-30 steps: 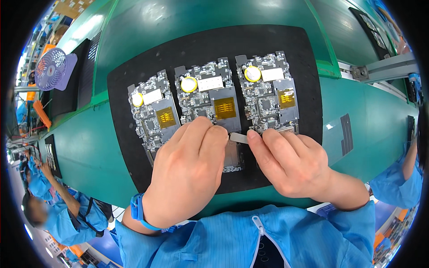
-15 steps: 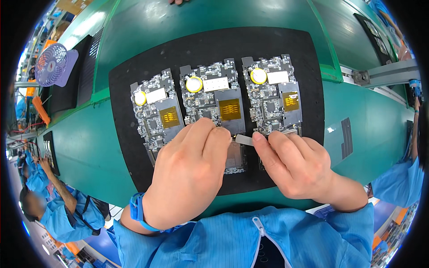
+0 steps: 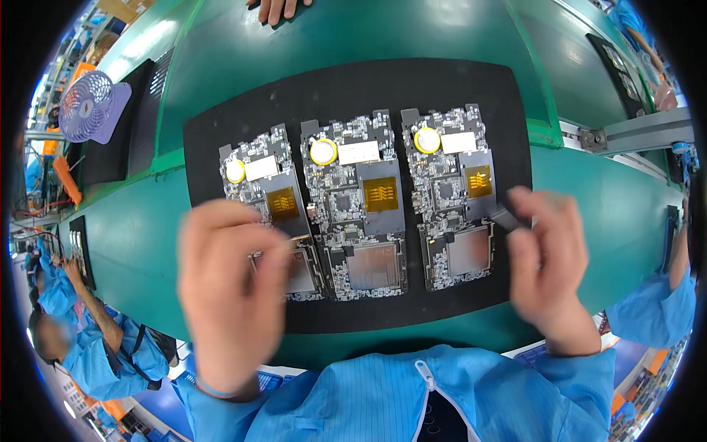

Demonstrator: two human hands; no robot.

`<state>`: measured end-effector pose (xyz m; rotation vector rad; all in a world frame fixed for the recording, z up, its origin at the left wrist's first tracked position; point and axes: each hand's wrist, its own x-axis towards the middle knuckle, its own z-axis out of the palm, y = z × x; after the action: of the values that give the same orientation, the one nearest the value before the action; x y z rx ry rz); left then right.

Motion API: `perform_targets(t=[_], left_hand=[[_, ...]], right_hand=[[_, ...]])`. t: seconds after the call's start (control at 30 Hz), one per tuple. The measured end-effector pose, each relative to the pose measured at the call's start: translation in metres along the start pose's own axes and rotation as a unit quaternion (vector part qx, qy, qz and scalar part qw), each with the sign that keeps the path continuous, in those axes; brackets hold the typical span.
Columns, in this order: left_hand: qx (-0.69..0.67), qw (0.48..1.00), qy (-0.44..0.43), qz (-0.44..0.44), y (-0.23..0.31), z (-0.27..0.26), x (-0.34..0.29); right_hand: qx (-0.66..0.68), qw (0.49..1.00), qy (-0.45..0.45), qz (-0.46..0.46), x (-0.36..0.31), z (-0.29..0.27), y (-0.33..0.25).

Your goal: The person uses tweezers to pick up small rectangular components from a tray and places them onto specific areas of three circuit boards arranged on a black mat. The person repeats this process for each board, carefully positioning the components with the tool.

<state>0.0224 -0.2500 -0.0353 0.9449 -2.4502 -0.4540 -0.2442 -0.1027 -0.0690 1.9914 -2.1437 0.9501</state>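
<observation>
Three populated circuit boards lie side by side on a black mat: a left board (image 3: pixel 258 171), a middle board (image 3: pixel 342 202) and a right board (image 3: pixel 445 193). Each carries a round yellow-rimmed coin cell, a white label and an amber tape patch. My left hand (image 3: pixel 232 283), smeared by motion, is over the lower part of the left board, covering some of it. Its fingers are pinched, and a thin pale tip shows at them, too small to name. Beside the right board, my right hand (image 3: pixel 552 258) grips a small grey strip (image 3: pixel 505 217) between thumb and forefinger.
The black mat (image 3: pixel 353 317) rests on a green bench (image 3: pixel 412 37). Another person's hand (image 3: pixel 278 9) is at the far edge. A purple fan (image 3: pixel 88 107) stands at the left, a metal rail (image 3: pixel 637 129) at the right. Co-workers in blue sit on both sides.
My hands have parted from the middle board: the left moved left, the right moved right with the strip. The mat and boards appear slightly lower. The far person's hand shows more.
</observation>
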Motion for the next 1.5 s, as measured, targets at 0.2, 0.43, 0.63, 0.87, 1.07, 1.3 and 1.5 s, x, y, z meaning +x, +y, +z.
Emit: perform_targets(t=[0.2,0.43,0.63,0.87,1.07,1.3,1.5], left_hand=[[-0.462,0.81,0.068,-0.356,-0.104,-0.024,-0.064],[-0.524,0.795,0.095,-0.289,-0.086,-0.01,-0.047],[-0.557,0.785,0.066,-0.265,-0.128,-0.03,0.019],[-0.433,0.853,0.062,-0.286,-0.241,-0.003,0.159],[-0.384,0.878,0.079,-0.274,-0.255,-0.009,0.204],[-0.385,0.894,0.073,-0.218,-0.188,-0.045,0.161],[-0.4,0.874,0.01,-0.277,-0.08,-0.042,-0.003]], right_hand=[[0.344,0.819,-0.124,0.442,-0.01,-0.022,0.038],[0.484,0.723,-0.149,0.47,0.022,-0.014,0.024],[0.469,0.758,-0.155,0.425,0.097,-0.006,0.047],[0.369,0.867,-0.008,0.334,0.229,0.096,0.103],[0.218,0.939,0.059,0.259,0.293,0.108,0.095],[0.402,0.875,-0.022,0.269,0.229,0.043,0.085],[0.337,0.864,-0.04,0.371,0.066,-0.038,0.041]])
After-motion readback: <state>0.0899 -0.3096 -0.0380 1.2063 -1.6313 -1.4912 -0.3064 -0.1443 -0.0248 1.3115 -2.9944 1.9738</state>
